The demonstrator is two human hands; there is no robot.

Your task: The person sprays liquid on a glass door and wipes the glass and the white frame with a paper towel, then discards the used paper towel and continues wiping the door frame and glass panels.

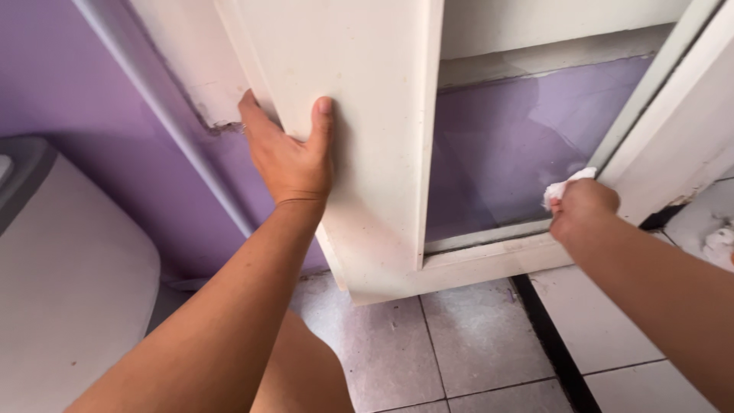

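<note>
Here, white cloth bunched within right hand fingers, against glass pane

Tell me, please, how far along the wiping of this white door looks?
Done: cannot tell. In hand: the left hand grips the white door's edge; the right hand presses a crumpled white cloth into the glass pane's lower corner. Left: specks on the frame's bottom.
</note>
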